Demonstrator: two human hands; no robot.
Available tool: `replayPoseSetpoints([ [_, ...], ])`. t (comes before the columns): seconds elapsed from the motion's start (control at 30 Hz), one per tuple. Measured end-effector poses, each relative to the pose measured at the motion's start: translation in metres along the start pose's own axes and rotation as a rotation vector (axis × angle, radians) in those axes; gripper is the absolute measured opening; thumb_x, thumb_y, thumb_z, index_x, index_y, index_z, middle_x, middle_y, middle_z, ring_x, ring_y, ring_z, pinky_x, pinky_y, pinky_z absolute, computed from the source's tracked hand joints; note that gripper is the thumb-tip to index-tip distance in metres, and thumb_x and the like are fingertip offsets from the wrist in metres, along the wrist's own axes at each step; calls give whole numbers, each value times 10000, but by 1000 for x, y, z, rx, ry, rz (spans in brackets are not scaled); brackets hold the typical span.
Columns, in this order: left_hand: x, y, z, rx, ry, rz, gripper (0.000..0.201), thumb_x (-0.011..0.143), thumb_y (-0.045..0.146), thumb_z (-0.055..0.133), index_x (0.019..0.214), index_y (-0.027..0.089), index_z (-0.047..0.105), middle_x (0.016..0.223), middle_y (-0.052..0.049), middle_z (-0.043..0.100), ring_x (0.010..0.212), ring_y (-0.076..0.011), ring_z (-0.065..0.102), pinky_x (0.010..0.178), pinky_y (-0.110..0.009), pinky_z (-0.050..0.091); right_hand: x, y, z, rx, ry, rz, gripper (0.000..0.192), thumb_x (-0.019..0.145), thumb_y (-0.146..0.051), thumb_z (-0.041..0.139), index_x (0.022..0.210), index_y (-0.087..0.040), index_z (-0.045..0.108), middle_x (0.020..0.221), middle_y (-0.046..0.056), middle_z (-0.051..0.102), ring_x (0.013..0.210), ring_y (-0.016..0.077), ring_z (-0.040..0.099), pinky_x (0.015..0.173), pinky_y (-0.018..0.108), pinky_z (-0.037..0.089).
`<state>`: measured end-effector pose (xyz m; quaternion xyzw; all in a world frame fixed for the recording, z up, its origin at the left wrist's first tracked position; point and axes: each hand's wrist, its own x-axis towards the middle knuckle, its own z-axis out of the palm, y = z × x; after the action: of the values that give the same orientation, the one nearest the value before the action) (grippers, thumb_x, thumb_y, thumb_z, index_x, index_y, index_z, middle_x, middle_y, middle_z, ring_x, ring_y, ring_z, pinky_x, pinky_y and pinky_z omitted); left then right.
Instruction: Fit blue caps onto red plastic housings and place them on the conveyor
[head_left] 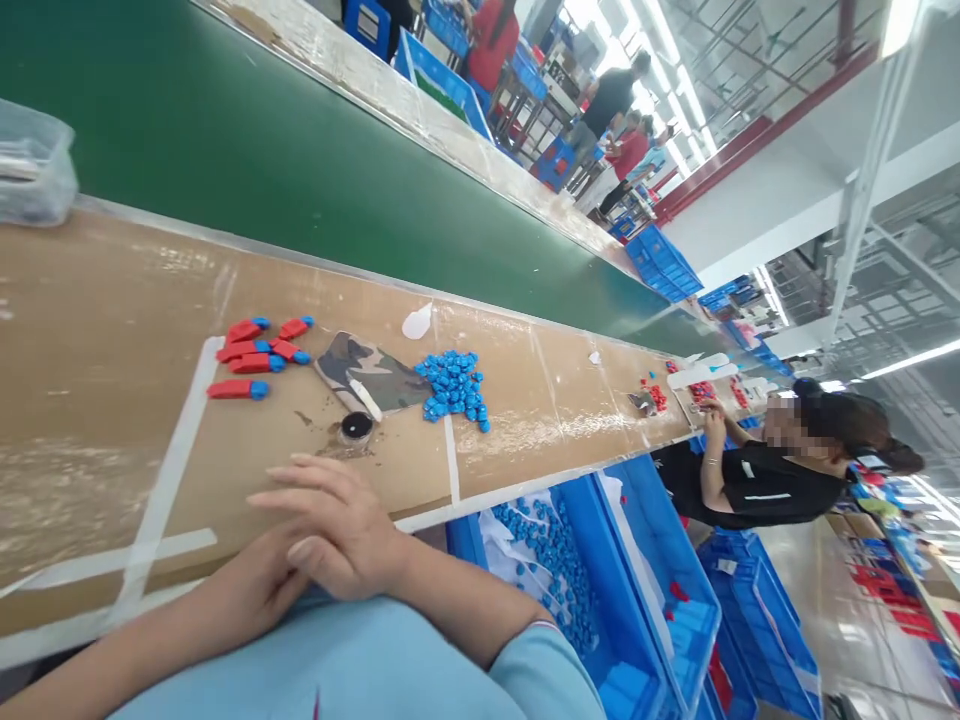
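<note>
My right hand [337, 520] is stretched out with its fingers apart, crossing over my left hand [274, 570] at the table's near edge. The fingers of my left hand are mostly hidden behind the right one. Nothing shows in the right hand. Just beyond them stands a small round pot with black contents [357, 427]. A white stick [366, 400] lies beside it on a camouflage cloth [367, 372]. To the cloth's right is a heap of small blue pieces [454, 385]. On its left lie several red pieces with blue ends [251, 362].
A green conveyor belt [337, 210] runs along the table's far side. A clear plastic box [34, 165] stands at far left. Blue crates [622, 560] sit below the table edge, one holding blue pieces. A co-worker [780, 460] works farther along at the right.
</note>
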<state>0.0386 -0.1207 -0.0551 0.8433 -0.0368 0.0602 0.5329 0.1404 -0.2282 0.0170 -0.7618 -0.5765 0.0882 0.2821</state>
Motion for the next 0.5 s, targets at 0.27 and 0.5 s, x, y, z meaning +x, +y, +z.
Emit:
replayPoseSetpoints([
  [0.27, 44, 27, -60, 154, -48, -102, 322, 926, 358, 391, 959, 179, 657, 895, -71, 656, 837, -208, 609, 788, -307, 503, -16, 42, -41, 239, 320, 158, 369, 929, -443, 405, 1131, -212, 610, 1190, 95, 628, 1149, 213, 557, 981, 396, 444],
  [0.5, 64, -8, -87, 388, 404, -293, 159, 891, 173, 458, 941, 161, 609, 1076, -105, 588, 1029, -223, 569, 957, -369, 466, -51, 128, -64, -276, 434, 696, 465, 793, -494, 473, 1003, -123, 657, 869, 160, 657, 950, 323, 569, 820, 456, 444],
])
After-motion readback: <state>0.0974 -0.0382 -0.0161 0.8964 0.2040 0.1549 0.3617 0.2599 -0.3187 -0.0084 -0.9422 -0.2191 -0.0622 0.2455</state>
